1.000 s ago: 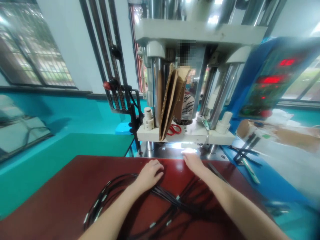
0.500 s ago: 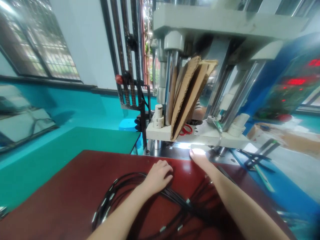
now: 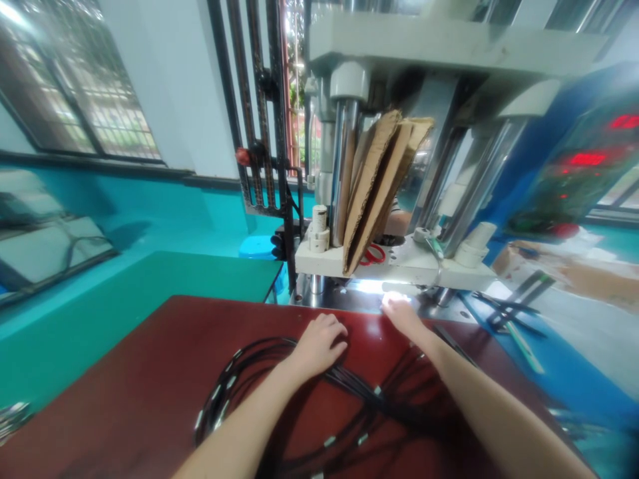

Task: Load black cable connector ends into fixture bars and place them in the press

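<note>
Cables (image 3: pixel 357 384) lie looped on the red desk (image 3: pixel 150 372) before the press (image 3: pixel 424 46), passing beneath the left hand (image 3: pixel 324 339), its grip slack, thumb apart from fingers. At the press's lit base (image 3: pixel 357 299), glare hides the right hand's (image 3: pixel 399 309) grip; I can't tell. Right of the press, a cardboard box's (image 3: pixel 522 263) contents blur.

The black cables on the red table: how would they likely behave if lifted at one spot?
The black cables would probably sag, since they curve in loose loops. Strands may splay apart, as they spread to the right of the left hand. Rolling looks unlikely: the loops lie flat.
</note>
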{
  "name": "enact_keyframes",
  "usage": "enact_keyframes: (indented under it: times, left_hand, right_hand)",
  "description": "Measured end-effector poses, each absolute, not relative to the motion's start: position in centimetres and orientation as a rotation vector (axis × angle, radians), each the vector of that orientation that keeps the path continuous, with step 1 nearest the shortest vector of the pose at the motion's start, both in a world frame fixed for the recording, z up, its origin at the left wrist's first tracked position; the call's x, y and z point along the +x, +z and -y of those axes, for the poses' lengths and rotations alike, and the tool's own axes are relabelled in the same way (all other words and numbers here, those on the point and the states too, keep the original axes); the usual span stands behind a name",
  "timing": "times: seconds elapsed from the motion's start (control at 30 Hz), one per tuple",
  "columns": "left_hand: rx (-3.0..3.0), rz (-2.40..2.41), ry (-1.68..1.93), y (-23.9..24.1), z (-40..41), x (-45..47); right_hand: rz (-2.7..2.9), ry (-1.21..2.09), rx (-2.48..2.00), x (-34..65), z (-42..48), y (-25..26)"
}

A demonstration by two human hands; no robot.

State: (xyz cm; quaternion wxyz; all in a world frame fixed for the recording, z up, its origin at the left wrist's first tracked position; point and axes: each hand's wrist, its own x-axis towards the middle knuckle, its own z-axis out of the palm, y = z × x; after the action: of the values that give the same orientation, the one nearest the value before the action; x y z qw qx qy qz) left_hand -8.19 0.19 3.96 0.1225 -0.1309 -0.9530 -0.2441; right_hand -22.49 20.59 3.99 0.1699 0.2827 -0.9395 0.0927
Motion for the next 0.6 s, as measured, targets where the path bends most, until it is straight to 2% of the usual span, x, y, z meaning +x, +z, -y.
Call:
enact_keyframes:
  times: [0.13, 0.33, 0.5, 0.6]
  left_hand:
    - [-0.389, 2.762, -0.706, 3.8, -0.1, -8.3]
    - [-0.389, 2.75, -0.688, 3.6, -0.3, -8.3]
    - [-0.278, 2.717, -0.714, 3.5, -0.1, -9.3]
    - [-0.067, 2.787, -0.548, 3.9, -0.2, -11.6]
  right_hand:
    - [2.704, 0.552, 0.882, -18.4, -21.6, 4.8]
    - [2.715, 1.384, 0.846, -12.2, -24.5, 7.7]
    - [2.62, 1.629, 0.466, -8.7, -30.2, 8.5]
    - [2.533, 1.697, 0.293, -6.7, -33.7, 7.3]
